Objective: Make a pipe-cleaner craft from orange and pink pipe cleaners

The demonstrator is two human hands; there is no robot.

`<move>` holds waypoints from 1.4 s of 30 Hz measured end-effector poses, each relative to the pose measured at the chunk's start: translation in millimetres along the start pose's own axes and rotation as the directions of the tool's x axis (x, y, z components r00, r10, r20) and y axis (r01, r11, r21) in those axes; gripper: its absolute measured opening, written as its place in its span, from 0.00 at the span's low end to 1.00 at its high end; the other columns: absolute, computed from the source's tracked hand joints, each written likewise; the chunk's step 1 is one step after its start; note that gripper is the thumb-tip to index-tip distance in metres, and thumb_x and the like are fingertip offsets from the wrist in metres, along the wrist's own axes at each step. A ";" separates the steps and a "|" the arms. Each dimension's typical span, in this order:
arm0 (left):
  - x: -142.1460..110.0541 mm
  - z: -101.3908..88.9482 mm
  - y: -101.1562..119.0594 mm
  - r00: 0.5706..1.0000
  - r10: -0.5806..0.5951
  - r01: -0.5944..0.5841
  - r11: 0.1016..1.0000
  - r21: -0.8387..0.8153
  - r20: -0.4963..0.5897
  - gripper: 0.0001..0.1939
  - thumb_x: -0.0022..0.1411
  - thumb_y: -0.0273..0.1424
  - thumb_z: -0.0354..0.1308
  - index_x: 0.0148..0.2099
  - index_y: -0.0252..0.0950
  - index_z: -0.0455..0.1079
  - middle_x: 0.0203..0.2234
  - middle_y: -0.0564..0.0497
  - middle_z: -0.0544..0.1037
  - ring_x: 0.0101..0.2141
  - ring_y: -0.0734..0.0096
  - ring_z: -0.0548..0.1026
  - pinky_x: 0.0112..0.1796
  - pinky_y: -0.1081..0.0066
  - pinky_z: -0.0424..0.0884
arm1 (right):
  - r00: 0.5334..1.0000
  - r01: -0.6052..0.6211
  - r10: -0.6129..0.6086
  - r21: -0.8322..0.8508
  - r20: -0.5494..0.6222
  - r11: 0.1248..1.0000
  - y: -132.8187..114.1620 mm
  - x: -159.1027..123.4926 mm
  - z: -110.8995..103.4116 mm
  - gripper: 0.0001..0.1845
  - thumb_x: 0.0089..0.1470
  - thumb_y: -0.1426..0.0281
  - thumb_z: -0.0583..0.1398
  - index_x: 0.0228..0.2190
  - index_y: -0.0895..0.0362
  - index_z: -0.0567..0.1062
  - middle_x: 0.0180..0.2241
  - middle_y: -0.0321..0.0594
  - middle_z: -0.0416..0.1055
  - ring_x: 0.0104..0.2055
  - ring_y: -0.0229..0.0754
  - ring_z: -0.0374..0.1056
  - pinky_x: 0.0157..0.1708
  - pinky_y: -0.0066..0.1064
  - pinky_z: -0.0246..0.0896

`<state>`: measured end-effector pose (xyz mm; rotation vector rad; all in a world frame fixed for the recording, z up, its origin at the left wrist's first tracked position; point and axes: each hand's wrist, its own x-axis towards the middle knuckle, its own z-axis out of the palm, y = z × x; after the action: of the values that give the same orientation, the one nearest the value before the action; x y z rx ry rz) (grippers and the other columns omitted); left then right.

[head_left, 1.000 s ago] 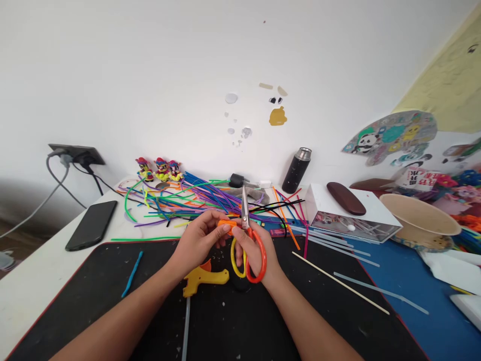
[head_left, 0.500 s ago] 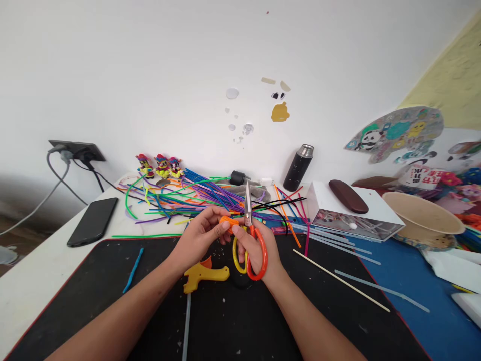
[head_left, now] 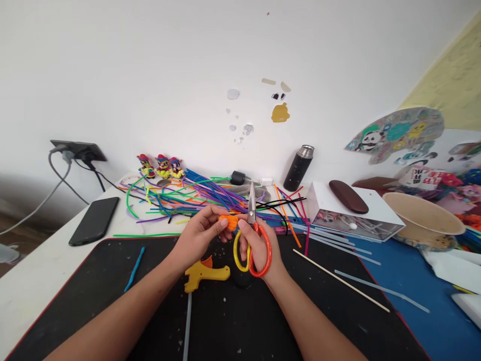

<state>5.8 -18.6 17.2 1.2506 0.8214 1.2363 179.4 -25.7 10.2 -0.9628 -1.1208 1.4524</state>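
Observation:
Between the thumb and fingers of my left hand [head_left: 203, 233] is a small bundle of orange pipe cleaner [head_left: 228, 222]. My right hand [head_left: 265, 245] holds scissors [head_left: 252, 205] with one red and one yellow handle loop, blades pointing up and away from me. The right thumb and fingertips are close by the orange bundle's right end; whether they touch it I cannot tell. Under my hands on the black mat [head_left: 240, 321] lies a yellow glue gun [head_left: 206, 273] with a clear glue stick [head_left: 187, 326] at its back end. A blue pipe cleaner piece [head_left: 134, 269] is off to the left.
Colourful pipe cleaners [head_left: 210, 190] pile up behind my hands. A black phone [head_left: 94, 220] and small figures [head_left: 162, 165] sit left. Rightward are a black flask [head_left: 298, 168], a white box [head_left: 355, 213] with a glasses case [head_left: 348, 196], a bowl [head_left: 421, 215] and a wooden stick [head_left: 341, 281].
The orange bundle has turned in my left fingers and shows a broader side. My right hand has shifted slightly right with the scissors, and its fingers sit farther from the left hand.

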 end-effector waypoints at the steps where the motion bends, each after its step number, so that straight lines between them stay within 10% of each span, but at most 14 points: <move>1: 0.2 -0.1 0.1 1.000 -0.009 0.009 1.000 -0.005 -0.004 0.21 0.63 0.44 0.71 0.47 0.34 0.71 0.28 0.51 0.82 0.27 0.69 0.80 0.30 0.71 0.78 | 1.000 0.006 -0.006 0.004 0.000 1.000 0.1 0.2 -0.3 0.31 0.56 0.47 0.67 0.48 0.60 0.77 0.13 0.25 0.65 0.11 0.33 0.59 0.12 0.22 0.53; 42: -0.8 7.6 -3.3 0.989 -0.145 0.141 0.984 -0.110 -0.026 0.24 0.60 0.51 0.72 0.37 0.35 0.71 0.25 0.51 0.80 0.24 0.72 0.77 0.29 0.72 0.76 | 0.999 0.036 -0.038 -0.133 -0.014 0.990 2.1 -2.9 1.8 0.29 0.53 0.51 0.71 0.48 0.58 0.79 0.17 0.28 0.68 0.14 0.35 0.62 0.13 0.24 0.57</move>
<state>13.7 -20.8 15.3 1.0680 0.8434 1.1727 177.6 -28.9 8.6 -1.0393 -1.2298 1.3513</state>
